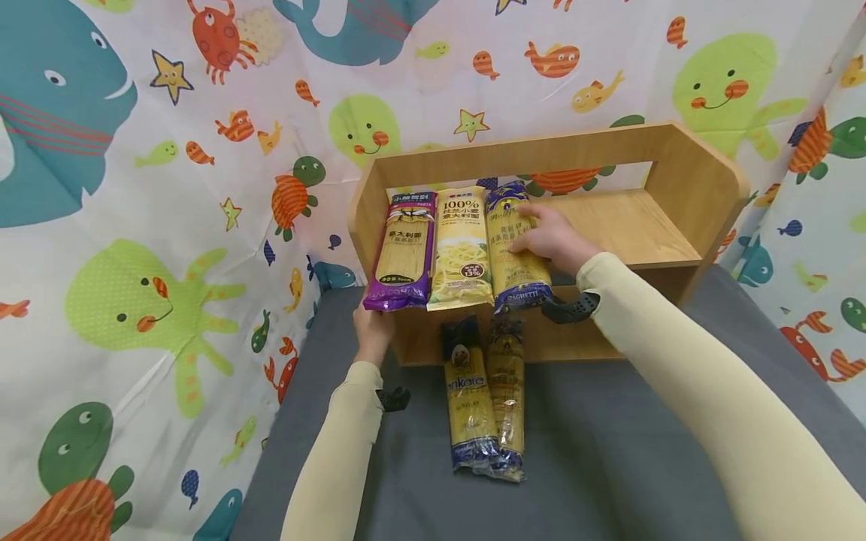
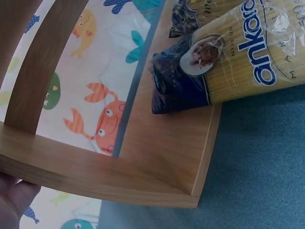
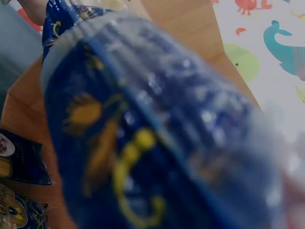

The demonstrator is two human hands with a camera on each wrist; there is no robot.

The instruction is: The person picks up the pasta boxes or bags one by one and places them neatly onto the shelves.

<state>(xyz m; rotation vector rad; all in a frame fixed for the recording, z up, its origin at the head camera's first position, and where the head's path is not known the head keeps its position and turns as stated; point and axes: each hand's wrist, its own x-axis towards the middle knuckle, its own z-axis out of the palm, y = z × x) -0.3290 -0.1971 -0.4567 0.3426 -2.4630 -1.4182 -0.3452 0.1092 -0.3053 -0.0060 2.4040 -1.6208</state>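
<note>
My right hand (image 1: 551, 237) grips a blue-ended spaghetti pack (image 1: 510, 255), which lies on the upper board of a wooden shelf (image 1: 605, 222). In the right wrist view, the blue end of the spaghetti pack (image 3: 143, 129) is large and blurred. Beside it on the board are a white-and-yellow pasta pack (image 1: 461, 252) and, at the far left, a purple-edged pasta pack (image 1: 404, 252). My left hand (image 1: 373, 330) holds the shelf's left side, partly hidden in the head view. The left wrist view shows the left hand (image 2: 16, 200) at the panel's edge.
An Ankara pasta pack (image 1: 471, 409) and another pasta pack (image 1: 509, 391) lean from the shelf's lower level onto the grey surface (image 1: 575, 451). A cloth printed with sea animals (image 1: 223, 135) hangs behind and to the left.
</note>
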